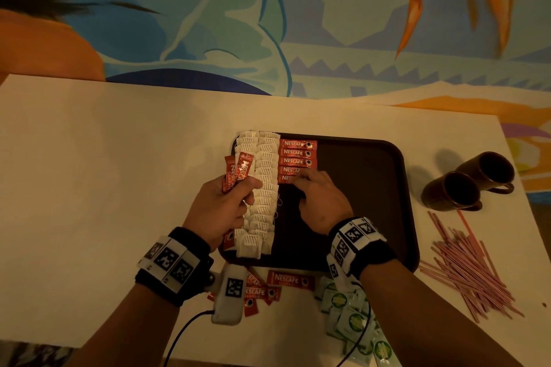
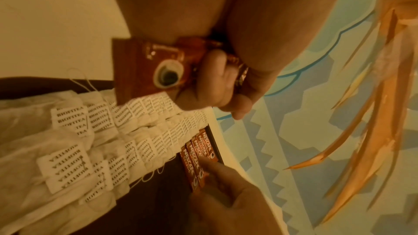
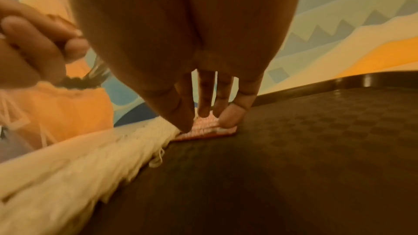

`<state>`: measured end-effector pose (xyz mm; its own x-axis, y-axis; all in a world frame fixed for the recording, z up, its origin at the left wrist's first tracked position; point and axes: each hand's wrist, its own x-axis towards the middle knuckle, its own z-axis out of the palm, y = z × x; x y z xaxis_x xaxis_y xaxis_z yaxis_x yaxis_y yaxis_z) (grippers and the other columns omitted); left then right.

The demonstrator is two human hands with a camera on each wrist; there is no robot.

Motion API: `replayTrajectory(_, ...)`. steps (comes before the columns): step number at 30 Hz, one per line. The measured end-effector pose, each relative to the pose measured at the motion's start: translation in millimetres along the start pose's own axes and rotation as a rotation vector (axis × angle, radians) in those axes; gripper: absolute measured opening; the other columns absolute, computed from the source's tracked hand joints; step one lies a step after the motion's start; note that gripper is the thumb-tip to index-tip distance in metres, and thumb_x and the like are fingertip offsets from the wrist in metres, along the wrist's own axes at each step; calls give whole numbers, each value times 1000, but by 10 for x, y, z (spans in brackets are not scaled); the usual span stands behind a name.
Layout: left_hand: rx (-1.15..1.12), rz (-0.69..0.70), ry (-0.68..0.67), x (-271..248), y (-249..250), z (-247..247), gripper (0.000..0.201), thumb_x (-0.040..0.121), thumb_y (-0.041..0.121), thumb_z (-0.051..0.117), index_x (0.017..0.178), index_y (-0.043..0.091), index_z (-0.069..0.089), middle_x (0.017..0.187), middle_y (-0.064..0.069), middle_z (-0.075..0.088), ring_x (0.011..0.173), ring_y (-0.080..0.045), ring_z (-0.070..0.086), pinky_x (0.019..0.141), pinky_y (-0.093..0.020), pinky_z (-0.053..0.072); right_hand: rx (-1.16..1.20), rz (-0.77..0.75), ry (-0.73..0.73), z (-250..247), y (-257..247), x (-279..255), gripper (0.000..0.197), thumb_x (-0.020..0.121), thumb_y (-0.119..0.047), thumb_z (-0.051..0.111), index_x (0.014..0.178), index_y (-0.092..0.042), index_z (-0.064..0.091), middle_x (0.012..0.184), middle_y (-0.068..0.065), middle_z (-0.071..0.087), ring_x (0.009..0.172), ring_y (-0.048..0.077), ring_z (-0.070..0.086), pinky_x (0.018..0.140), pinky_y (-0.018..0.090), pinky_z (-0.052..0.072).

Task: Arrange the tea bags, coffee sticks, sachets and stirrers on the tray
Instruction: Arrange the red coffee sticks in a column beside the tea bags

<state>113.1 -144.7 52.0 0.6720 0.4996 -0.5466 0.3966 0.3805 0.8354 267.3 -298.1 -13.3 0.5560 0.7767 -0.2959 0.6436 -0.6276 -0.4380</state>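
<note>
gripping spare coffee sticks (image 1: 235, 171) left hand (image 1: 222, 205); right hand (image 1: 320, 198) fingers flat on tray's (image 1: 387, 188) nearest stick (image 1: 287, 178).

Left hand (image 1: 222, 204) raised, fingers curled round a small bundle of coffee sticks (image 1: 238, 173), thumb closed across them; a ring shows on one finger in the left wrist view; right hand (image 1: 320, 198) lowered palm-down, fingers (image 3: 204, 96) straight and slightly spread, tips pressing the nearest stick of the coffee stick row (image 1: 296, 161); both forearms extend forward, each wrist banded with a black strap bearing square markers
</note>
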Motion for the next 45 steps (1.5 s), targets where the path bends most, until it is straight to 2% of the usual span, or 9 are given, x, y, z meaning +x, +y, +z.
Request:
replayTrajectory(5, 94, -54, -189, -7, 12, 78, 24, 101, 31, 60, 111, 14, 73, 85, -8, 69, 54, -10, 41, 45, -21, 30, 512, -18, 266, -327, -139, -136, 41, 96, -15, 69, 135, -28, 64, 124, -9, 59, 108, 6, 60, 91, 9, 45)
replayTrajectory(8, 178, -64, -332, -44, 47, 185, 25, 103, 33, 56, 112, 15, 71, 99, -11, 76, 55, -10, 44, 46, -21, 30, 752, -45, 137, -482, -285, -200, 34, 94, -31, 74, 127, -35, 69, 113, -12, 68, 97, 7, 65, 80, 23, 54)
replayTrajectory(13, 273, -65, -426, -99, 100, 268, 27, 103, 37, 55, 119, 21, 70, 111, -2, 77, 64, -10, 55, 49, -20, 32, 871, -38, 157, -572, -270, -280, 7, 93, -21, 74, 95, -14, 74, 90, 9, 74, 81, 32, 71, 82, 57, 59)
replayTrajectory(17, 279, -31, -339, -62, 92, 186, 29, 99, 43, 61, 120, 25, 69, 112, 2, 77, 70, -10, 58, 53, -22, 36, 1110, 24, 163, -722, -184, -406, 10, 98, -8, 65, 105, -1, 66, 105, 15, 75, 96, 29, 75, 79, 40, 64)
replayTrajectory(21, 263, 17, -329, -33, 83, 167, 26, 93, 44, 69, 108, 23, 73, 95, -11, 72, 65, -11, 50, 50, -23, 37, 1021, 4, 151, -736, -202, -447, 6, 98, -11, 66, 102, -8, 69, 98, 10, 76, 90, 29, 76, 77, 46, 65)
replayTrajectory(25, 409, 114, -355, -61, 99, 243, 18, 93, 48, 67, 84, 33, 72, 67, 5, 59, 59, -10, 50, 49, -21, 37, 813, -42, 90, -722, -242, -434, 3, 97, -20, 70, 99, -20, 72, 93, 2, 77, 78, 28, 76, 73, 56, 63)
replayTrajectory(33, 344, 78, -278, -69, 103, 328, 21, 105, 39, 51, 117, 24, 61, 89, -6, 78, 76, -15, 74, 53, -21, 44, 812, 45, 122, -818, -213, -485, 32, 95, -15, 71, 123, -24, 58, 103, 0, 74, 83, 20, 77, 70, 49, 65)
replayTrajectory(40, 253, 147, -298, -2, 108, 400, 14, 99, 38, 63, 94, 26, 69, 62, 6, 44, 51, -9, 36, 45, -25, 28, 730, -65, -44, -763, -236, -511, 66, 92, -11, 74, 147, -31, 43, 94, 4, 70, 73, 23, 76, 69, 43, 64)
replayTrajectory(45, 261, 200, -216, 65, 68, 363, 18, 96, 33, 69, 79, 28, 68, 57, 7, 42, 48, -11, 34, 45, -25, 28, 758, -40, -29, -714, -167, -506, 43, 88, -14, 79, 128, -20, 64, 86, 4, 75, 79, 22, 75, 83, 42, 62)
